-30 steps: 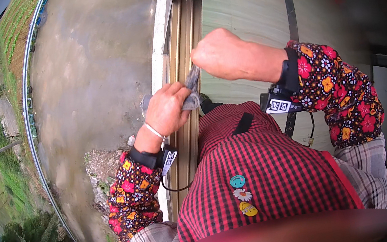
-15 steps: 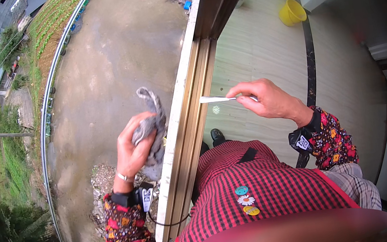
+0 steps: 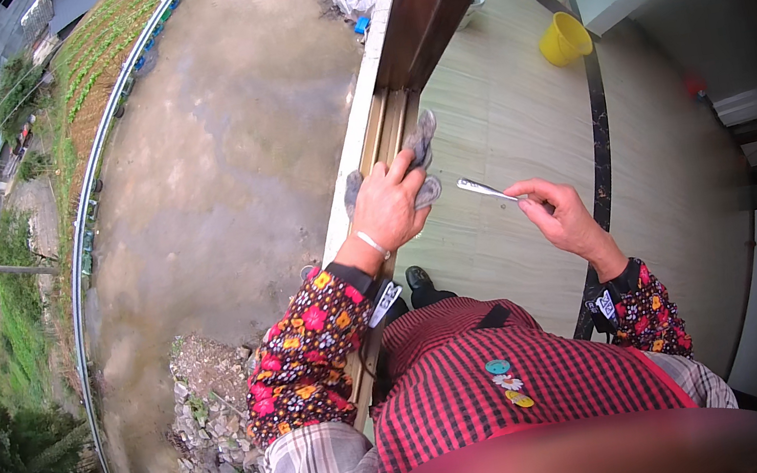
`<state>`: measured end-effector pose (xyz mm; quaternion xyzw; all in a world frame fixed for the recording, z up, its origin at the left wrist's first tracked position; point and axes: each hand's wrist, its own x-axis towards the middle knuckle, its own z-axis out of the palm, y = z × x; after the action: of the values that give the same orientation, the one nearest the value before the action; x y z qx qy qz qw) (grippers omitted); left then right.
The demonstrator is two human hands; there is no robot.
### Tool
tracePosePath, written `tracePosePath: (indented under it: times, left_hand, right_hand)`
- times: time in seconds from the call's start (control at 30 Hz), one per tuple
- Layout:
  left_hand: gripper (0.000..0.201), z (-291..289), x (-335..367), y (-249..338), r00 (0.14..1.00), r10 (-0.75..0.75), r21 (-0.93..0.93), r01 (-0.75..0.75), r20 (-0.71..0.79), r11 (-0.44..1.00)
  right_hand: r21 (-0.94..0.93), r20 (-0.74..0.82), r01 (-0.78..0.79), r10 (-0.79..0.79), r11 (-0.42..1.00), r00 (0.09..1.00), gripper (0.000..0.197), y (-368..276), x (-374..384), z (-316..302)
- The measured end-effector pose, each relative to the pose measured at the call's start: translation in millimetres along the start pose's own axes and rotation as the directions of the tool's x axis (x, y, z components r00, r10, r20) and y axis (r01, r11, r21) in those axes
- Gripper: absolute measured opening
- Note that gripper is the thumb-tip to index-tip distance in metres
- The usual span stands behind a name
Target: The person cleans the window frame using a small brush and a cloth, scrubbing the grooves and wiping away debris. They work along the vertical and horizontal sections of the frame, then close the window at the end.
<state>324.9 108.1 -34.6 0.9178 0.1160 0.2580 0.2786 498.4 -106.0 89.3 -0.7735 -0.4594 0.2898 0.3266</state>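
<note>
My left hand (image 3: 388,203) presses a grey cloth (image 3: 422,138) onto the bronze window track (image 3: 386,126), fingers bent over it. Rounded, finger-like ends of the cloth stick out on both sides of the hand. To the right, over the indoor floor, my right hand (image 3: 561,215) pinches a slim silver metal utensil (image 3: 487,188) that looks like a spoon handle. Its flat, patterned end points left toward the cloth, apart from it. The utensil's other end is hidden in my fingers.
A pale ledge (image 3: 362,90) borders the track, with a drop to muddy ground (image 3: 218,163) outside. The brown window frame (image 3: 427,11) rises at the far end. Indoors, a yellow bucket (image 3: 564,40) stands on the tiled floor (image 3: 516,106). Rubble (image 3: 218,410) lies below outside.
My left hand has swung from outside the ledge rightward onto the track, bringing the grey cloth down there. My right hand has moved slightly right and down, lifting the utensil's tip away from the track.
</note>
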Motion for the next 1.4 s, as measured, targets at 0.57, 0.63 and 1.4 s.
tracePosePath:
  times: [0.57, 0.63, 1.4]
  left_hand:
    - [0.029, -167, -94, 6, 0.846, -0.48, -0.182, 0.446, -0.232, 0.876]
    - [0.031, -116, -12, -27, 0.915, -0.333, -0.257, 0.274, -0.228, 0.927]
    - [0.018, -258, -336, 175, 0.515, -0.749, 0.359, 0.85, -0.417, 0.385]
  right_hand:
    - [0.198, -0.025, 0.054, -0.05, 0.979, 0.998, 0.024, 19, -17, 1]
    - [0.169, -0.002, 0.02, -0.02, 0.985, 1.0, 0.024, 23, -19, 0]
    - [0.438, 0.16, 0.153, -0.244, 0.886, 0.956, 0.026, 22, 37, 62]
